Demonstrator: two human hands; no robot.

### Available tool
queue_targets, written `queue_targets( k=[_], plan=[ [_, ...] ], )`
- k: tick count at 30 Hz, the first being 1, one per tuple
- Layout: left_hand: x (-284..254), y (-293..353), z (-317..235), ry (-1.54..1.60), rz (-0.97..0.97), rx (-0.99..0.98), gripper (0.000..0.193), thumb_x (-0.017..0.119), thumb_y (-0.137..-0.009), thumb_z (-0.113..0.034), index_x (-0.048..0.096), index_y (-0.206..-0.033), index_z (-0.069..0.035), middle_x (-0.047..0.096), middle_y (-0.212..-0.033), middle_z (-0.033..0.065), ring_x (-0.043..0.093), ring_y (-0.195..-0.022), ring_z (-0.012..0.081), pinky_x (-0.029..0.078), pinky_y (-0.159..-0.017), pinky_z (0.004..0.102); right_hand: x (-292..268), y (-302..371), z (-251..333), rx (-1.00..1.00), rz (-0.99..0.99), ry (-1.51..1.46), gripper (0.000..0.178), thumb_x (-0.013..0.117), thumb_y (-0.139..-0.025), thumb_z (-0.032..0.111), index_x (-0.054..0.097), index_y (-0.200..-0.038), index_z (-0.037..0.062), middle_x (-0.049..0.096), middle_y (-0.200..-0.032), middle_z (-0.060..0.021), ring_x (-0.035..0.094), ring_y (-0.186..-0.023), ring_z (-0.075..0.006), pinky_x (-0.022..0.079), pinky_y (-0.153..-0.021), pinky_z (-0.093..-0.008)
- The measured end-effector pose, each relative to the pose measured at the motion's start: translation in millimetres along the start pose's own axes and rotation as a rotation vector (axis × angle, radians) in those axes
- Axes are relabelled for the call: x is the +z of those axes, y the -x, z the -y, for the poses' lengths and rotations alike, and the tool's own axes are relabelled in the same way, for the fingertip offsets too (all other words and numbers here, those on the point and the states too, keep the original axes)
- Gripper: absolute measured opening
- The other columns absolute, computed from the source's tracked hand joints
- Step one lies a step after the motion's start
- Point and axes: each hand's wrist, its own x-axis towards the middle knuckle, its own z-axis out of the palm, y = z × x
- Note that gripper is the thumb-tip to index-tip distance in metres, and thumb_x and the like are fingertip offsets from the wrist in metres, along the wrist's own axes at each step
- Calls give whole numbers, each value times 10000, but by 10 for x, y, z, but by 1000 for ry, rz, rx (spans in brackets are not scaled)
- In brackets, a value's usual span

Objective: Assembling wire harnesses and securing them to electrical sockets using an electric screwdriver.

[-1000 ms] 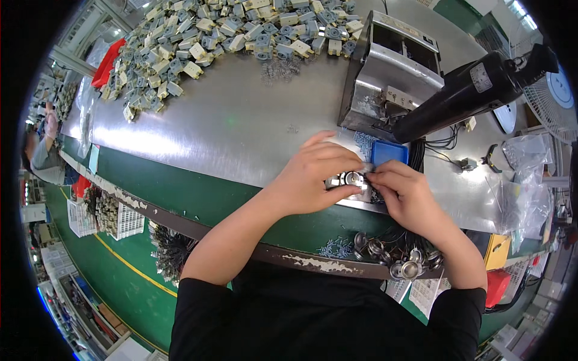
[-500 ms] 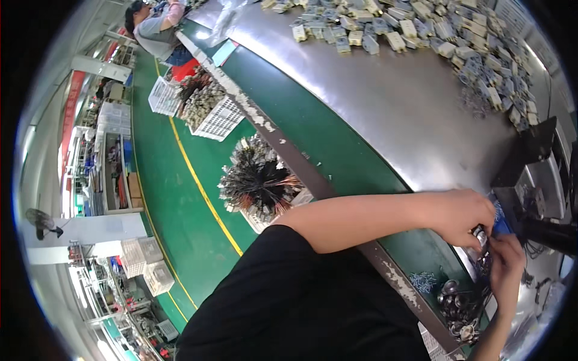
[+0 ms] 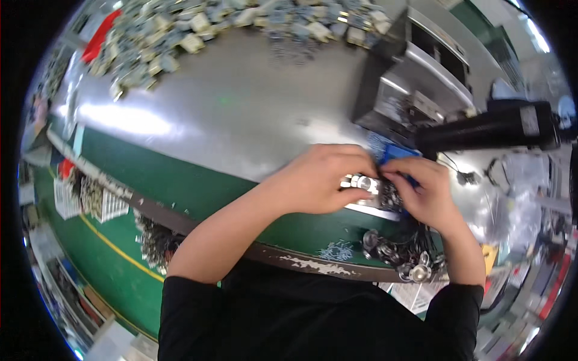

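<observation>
Between the thumb and fingers of my left hand [image 3: 328,177] is a small shiny metal part [image 3: 363,183], held low over the work surface. Right beside it, my right hand [image 3: 426,189] is closed, thumb against fingertips; whatever it pinches is too small or hidden to make out. Dark, glinting small pieces [image 3: 390,196] lie between the two hands. Just beyond the right fingers is a blue tray [image 3: 398,154], partly covered by that hand. Nearer me, round metal parts with black wires [image 3: 415,268] are heaped below the right wrist.
Small bluish screws [image 3: 336,250] lie loose on the green bench edge [image 3: 241,225]. Many grey and cream blocks [image 3: 192,41] are piled at the back of the metal tabletop [image 3: 241,108]. A metal box [image 3: 415,72] and a black cylindrical tool [image 3: 490,129] stand at the right.
The view has swung to the right, bringing both hands nearer the middle. The metal part in my left hand now shows more plainly. My right hand stays close beside it.
</observation>
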Motion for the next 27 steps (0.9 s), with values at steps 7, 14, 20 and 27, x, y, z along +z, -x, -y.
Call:
queue_targets(
  k=[7, 14, 20, 27],
  plan=[
    [73, -71, -86, 53, -60, -5, 320, 863, -759, -48, 724, -1046, -17, 726, -1117, 145, 722, -1056, 318, 573, -914, 390, -40, 59, -62, -21, -29, -136, 117, 744, -818, -77, 756, -908, -3, 763, -1018, -137, 741, -947, -288, 590, -819, -361],
    [99, -31, -52, 42, -69, -7, 313, 874, -764, -50, 717, -1030, 0, 726, -1129, 142, 722, -1064, 306, 571, -926, 385, -73, 15, -56, -195, 60, -140, 147, 771, -798, -30, 755, -942, -8, 753, -961, -148, 723, -897, -296, 580, -784, -361],
    [75, -31, -91, 33, -68, -22, 313, 873, -770, -67, 715, -1032, -3, 721, -1117, 140, 719, -1025, 307, 567, -892, 380, -27, -31, -2, -60, 37, -137, 195, 751, -810, -38, 729, -1002, -16, 738, -915, -139, 721, -849, -303, 569, -749, -360],
    [70, -67, -149, 2, -55, -74, 318, 869, -772, -78, 726, -1048, -10, 717, -1124, 138, 714, -1015, 323, 569, -876, 387, 39, 1, -9, -62, -23, -161, 204, 786, -790, -32, 683, -963, 4, 719, -890, -125, 704, -793, -315, 555, -712, -373]
  ],
)
